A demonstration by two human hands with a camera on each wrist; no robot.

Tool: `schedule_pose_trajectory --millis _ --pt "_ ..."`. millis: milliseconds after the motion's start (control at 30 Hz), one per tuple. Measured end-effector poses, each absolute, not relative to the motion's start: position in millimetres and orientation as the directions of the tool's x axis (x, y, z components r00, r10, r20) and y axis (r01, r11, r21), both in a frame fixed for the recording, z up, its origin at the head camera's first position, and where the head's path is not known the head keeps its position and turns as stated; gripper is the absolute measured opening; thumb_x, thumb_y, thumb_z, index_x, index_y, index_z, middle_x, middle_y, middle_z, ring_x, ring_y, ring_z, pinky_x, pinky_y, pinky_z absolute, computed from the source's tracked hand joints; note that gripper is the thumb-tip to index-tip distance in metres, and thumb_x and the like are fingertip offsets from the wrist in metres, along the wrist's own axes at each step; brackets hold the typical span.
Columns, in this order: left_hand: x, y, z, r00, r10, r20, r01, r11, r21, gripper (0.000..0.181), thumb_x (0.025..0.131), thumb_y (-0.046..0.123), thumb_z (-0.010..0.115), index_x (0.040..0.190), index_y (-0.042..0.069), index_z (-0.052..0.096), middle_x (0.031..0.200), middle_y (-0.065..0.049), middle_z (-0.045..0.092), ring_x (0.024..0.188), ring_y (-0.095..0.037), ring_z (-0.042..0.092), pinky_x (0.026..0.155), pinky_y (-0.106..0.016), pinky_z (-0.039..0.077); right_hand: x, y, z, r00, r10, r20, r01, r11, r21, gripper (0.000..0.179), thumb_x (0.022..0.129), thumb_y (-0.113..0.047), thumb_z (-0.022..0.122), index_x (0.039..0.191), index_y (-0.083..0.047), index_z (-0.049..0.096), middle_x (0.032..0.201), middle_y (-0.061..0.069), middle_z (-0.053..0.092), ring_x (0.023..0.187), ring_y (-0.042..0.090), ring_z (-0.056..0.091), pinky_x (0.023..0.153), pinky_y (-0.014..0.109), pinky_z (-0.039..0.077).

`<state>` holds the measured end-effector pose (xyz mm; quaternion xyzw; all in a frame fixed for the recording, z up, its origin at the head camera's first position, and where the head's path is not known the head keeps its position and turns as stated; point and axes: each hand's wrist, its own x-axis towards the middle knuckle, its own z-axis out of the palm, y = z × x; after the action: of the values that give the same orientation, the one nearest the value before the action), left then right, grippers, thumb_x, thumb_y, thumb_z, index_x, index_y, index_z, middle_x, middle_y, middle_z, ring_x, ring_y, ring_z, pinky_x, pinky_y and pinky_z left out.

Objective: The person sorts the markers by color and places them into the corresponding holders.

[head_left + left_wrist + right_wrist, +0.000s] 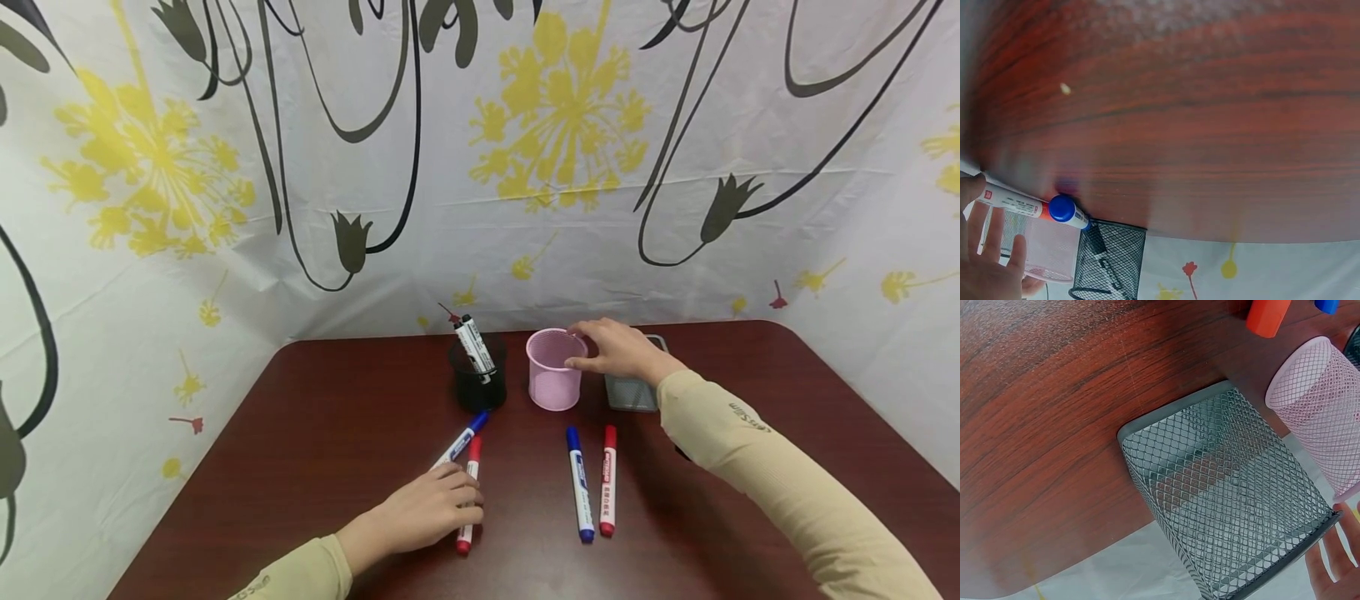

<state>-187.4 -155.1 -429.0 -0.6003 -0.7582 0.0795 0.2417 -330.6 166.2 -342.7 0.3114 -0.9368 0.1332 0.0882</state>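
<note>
My left hand (423,510) is low over a red-capped marker (465,535), its thumb and fingers right at the white barrel. A blue-capped marker (459,442) slants away beside it; its blue cap (1061,208) shows past the red one in the left wrist view. My right hand (618,348) is at the pink mesh pen cup (553,390), thumb over the front of the rim and fingers by the back. In the right wrist view, the fingers (1337,553) are spread beside the rim, partly behind the grey mesh holder (1210,481).
A black mesh cup (480,393) holding black-capped markers (474,346) stands left of the pink one. Another blue marker (581,487) and red marker (608,483) lie side by side on the brown table (337,433). A patterned cloth (450,167) hangs behind the table.
</note>
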Motion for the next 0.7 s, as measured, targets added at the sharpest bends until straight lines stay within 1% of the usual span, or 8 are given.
schedule_pose_trajectory --millis 133,333,567,700 --pt "-186.5 -153.3 -427.8 -0.150 0.947 0.283 0.882 0.257 -0.394 0.014 0.080 0.012 0.051 0.087 0.021 0.059 0.095 0.009 0.058 0.096 -0.011 0.049 0.088 -0.029 0.034 -330.3 165.5 -342.5 -0.790 -0.561 0.246 -0.608 0.769 -0.197 0.057 0.075 -0.046 0.065 0.115 -0.006 0.056 0.106 0.010 0.058 0.099 0.027 0.050 0.076 0.046 0.041" --pt "-184.9 -148.6 -421.2 -0.114 0.924 0.365 0.914 0.241 -0.325 0.022 0.087 0.010 0.041 0.091 0.019 0.060 0.096 0.007 0.059 0.094 -0.010 0.050 0.087 -0.028 0.035 -331.0 166.1 -343.5 -0.790 -0.562 0.246 -0.608 0.770 -0.193 0.058 0.075 -0.048 0.064 0.115 -0.007 0.055 0.107 0.010 0.057 0.100 0.027 0.050 0.077 0.046 0.041" --pt "-182.7 -141.9 -414.9 -0.046 0.900 0.433 0.917 0.211 -0.340 0.028 0.093 0.011 0.034 0.094 0.018 0.062 0.096 0.008 0.060 0.092 -0.010 0.052 0.085 -0.028 0.038 -332.0 167.2 -344.9 -0.782 -0.567 0.261 -0.617 0.764 -0.188 0.058 0.074 -0.048 0.064 0.115 -0.007 0.056 0.107 0.009 0.058 0.099 0.027 0.051 0.076 0.046 0.042" --pt "-180.5 -138.1 -409.9 -0.036 0.885 0.464 0.920 0.211 -0.331 0.029 0.094 0.011 0.033 0.094 0.018 0.062 0.095 0.009 0.060 0.090 -0.008 0.053 0.085 -0.030 0.039 -331.6 167.3 -344.5 -0.781 -0.567 0.262 -0.617 0.765 -0.185 0.058 0.075 -0.048 0.064 0.115 -0.007 0.056 0.107 0.009 0.058 0.099 0.027 0.051 0.076 0.046 0.042"
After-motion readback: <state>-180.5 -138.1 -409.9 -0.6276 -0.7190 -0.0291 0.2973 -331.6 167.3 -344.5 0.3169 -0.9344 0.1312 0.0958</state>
